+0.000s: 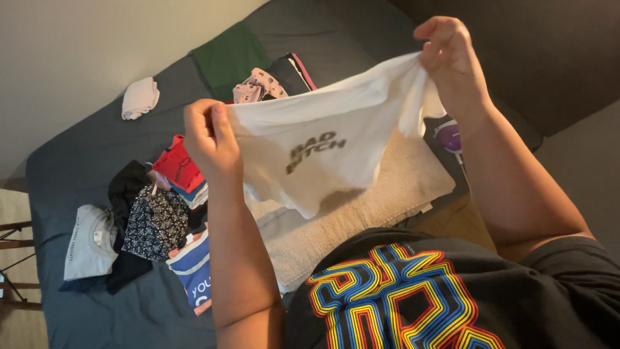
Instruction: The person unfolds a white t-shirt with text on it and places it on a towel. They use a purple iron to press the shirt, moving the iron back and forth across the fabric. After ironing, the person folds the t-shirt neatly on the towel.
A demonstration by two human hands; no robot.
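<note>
Grey bedding [84, 161] covered the bed, strewn with folded clothes: a green shirt [229, 57], a red piece [177, 165], a dark floral piece [155, 223], a pale grey shirt [90, 242]. From the head camera, a white garment [323, 152] hung stretched in the air above a beige towel [381, 200]. Its long axis ran from the left hand [206, 139], lower and nearer the body, up to the right hand [449, 61]. Both hands were closed, each pinching a top corner, and the cloth drooped below the fingers.
</note>
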